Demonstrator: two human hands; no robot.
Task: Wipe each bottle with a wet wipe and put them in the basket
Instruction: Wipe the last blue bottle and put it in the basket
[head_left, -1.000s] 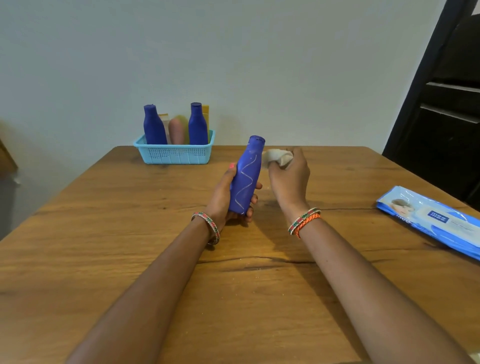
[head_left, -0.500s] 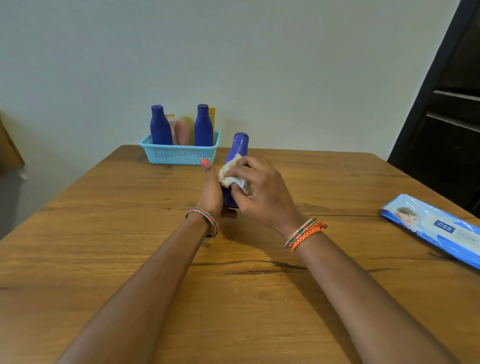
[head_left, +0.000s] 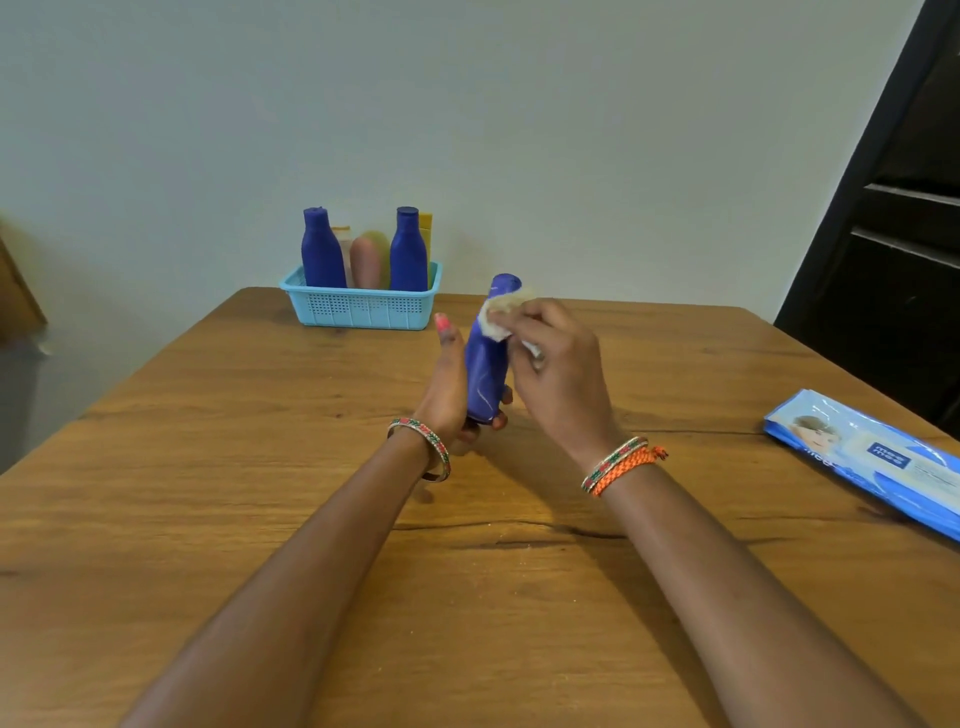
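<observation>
While left hand (head_left: 448, 387) grips one bottle (head_left: 488, 358) | right hand (head_left: 558, 374) pinches one wipe (head_left: 500, 314) | basket (head_left: 363, 310): two blue bottles (head_left: 322, 249)

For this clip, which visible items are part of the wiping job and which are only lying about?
Part of the job:
- blue bottle, held by left hand
- wet wipe, in right hand
- basket
- wipes pack

Lying about:
- dark door
- table only bears things
</observation>
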